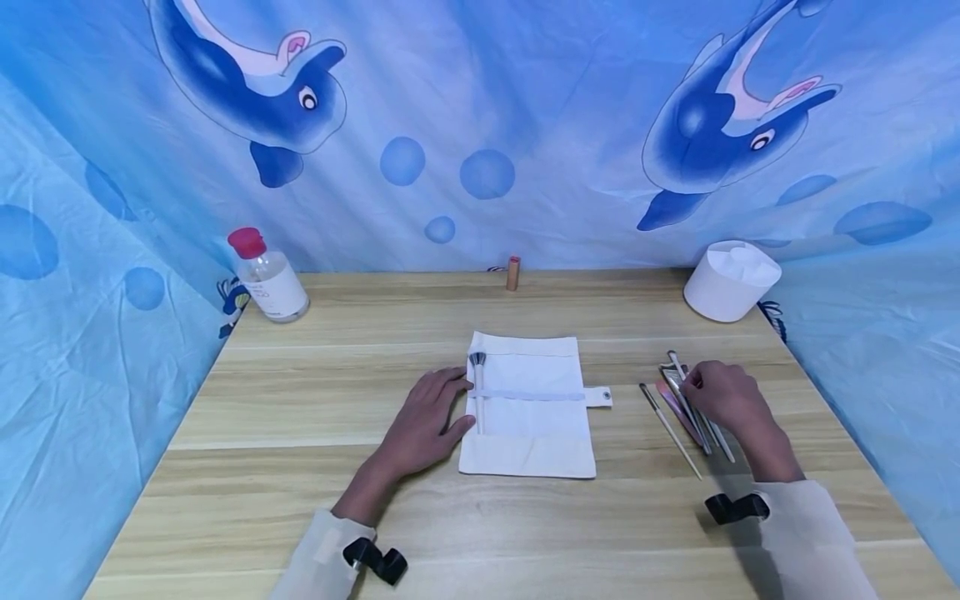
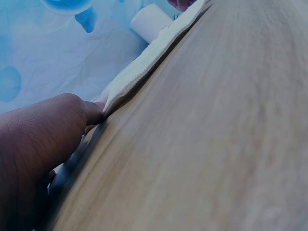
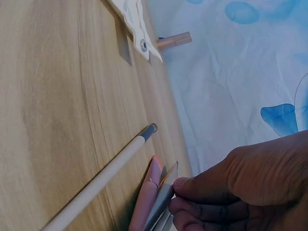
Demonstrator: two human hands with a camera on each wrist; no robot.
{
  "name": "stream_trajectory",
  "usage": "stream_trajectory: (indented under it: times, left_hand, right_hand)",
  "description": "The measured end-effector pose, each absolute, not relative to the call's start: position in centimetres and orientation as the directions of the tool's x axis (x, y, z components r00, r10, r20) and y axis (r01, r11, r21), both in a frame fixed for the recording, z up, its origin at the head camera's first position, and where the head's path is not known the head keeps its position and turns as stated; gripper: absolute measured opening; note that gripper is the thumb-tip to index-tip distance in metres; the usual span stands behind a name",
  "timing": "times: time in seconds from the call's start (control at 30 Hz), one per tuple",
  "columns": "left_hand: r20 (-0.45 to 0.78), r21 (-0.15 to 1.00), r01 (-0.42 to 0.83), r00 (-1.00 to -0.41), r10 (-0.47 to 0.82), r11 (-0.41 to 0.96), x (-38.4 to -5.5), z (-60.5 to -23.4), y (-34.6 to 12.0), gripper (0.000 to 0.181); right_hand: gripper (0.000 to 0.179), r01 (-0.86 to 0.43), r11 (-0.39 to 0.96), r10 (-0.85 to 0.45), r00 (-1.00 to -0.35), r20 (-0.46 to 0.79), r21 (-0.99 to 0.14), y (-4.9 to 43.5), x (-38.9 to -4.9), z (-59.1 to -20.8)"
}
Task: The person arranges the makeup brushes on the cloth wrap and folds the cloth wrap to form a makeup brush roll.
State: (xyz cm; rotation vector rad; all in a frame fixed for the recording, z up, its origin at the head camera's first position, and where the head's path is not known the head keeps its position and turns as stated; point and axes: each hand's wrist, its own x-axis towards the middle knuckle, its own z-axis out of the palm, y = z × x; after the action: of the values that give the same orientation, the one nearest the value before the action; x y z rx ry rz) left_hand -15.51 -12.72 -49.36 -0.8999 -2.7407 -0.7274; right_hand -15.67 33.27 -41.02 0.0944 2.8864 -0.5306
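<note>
A flat cream canvas brush roll on the wooden table holds one grey-tipped brush under its elastic band. The left hand rests open on the roll's left edge. The right hand pinches a silver-handled brush among loose brushes well right. A white tub and a red-capped clear bottle stand behind.

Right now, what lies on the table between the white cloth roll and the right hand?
In the head view, one thin brush lies alone on the wood between the cloth roll and the right hand; otherwise bare table.
</note>
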Motion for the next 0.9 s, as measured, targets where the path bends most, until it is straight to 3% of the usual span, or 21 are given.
stream_trajectory:
  times: [0.43, 0.9]
  left_hand:
    - [0.302, 0.395, 0.596, -0.803, 0.514, 0.699, -15.42, -49.27, -12.72, 0.048]
    - [0.304, 0.398, 0.594, -0.804, 0.510, 0.699, -15.45, -49.32, -12.77, 0.049]
  right_hand:
    - [0.025, 0.144, 0.918, 0.048, -0.965, -0.258, -0.369, 32.73, -15.94, -41.28]
    - [0.023, 0.069, 0.935, -0.013, -0.973, -0.229, -0.347, 32.44, -16.42, -41.89]
